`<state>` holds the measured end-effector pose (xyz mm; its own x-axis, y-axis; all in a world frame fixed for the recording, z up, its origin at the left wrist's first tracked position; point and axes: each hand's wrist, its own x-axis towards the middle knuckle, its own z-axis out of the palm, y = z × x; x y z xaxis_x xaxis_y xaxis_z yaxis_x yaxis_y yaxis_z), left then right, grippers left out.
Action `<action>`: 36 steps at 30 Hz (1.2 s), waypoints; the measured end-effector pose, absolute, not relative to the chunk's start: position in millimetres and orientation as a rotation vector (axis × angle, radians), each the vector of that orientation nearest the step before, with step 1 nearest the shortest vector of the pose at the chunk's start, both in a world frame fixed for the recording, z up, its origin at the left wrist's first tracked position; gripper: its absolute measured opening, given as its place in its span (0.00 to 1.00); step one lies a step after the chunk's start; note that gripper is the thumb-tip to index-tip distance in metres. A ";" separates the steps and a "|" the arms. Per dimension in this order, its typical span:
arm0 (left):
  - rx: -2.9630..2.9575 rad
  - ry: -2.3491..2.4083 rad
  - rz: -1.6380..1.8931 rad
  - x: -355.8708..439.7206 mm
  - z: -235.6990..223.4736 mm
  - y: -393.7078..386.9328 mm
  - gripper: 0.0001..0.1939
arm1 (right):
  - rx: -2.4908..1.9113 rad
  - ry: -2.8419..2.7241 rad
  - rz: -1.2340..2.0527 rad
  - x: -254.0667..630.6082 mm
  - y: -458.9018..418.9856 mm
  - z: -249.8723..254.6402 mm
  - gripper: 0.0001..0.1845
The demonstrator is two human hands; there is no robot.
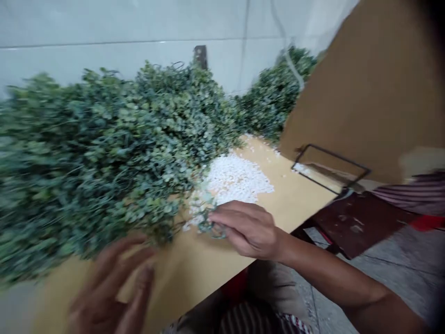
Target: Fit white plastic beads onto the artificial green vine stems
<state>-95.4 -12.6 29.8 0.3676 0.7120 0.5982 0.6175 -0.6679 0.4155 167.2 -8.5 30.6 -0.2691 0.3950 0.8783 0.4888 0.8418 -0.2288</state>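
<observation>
My right hand (247, 228) rests on the tan table (208, 264), its fingers closed in a pinch on a small green leafy sprig (207, 221) at the edge of a patch of small white pieces (236, 178). My left hand (114, 287) hovers low at the front left, smeared by motion, with fingers spread and nothing visible in it. It is close to the underside of a big heap of green leafy sprigs (104, 153) that covers the left half of the table.
A second heap of green sprigs (274, 97) lies at the back by the tiled wall. A brown cardboard sheet (375, 88) stands on the right with a black wire frame (330, 169) at its foot. A dark stool (358, 220) stands beside the table.
</observation>
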 end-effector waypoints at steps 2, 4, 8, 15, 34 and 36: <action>1.969 1.327 0.936 -68.9 33.4 -40.6 0.12 | -0.631 -1.978 -0.235 166.9 -15.0 20.9 0.13; 1.497 1.219 0.958 -42.1 32.0 -52.4 0.14 | -0.565 -2.079 -0.259 163.3 -21.1 14.8 0.13; 0.934 0.931 1.119 -17.9 29.0 -46.7 0.19 | -0.423 -2.283 -0.238 149.5 -31.6 12.4 0.11; 0.628 0.893 1.111 -11.3 27.8 -47.7 0.10 | -0.468 -2.394 -0.102 131.6 -44.6 5.1 0.13; 0.720 0.996 1.035 -26.4 12.5 -42.8 0.15 | -1.030 -2.323 0.140 188.2 1.3 6.1 0.08; 0.719 1.000 1.059 -26.2 11.1 -42.8 0.14 | -1.020 -2.405 0.124 179.0 10.1 7.8 0.09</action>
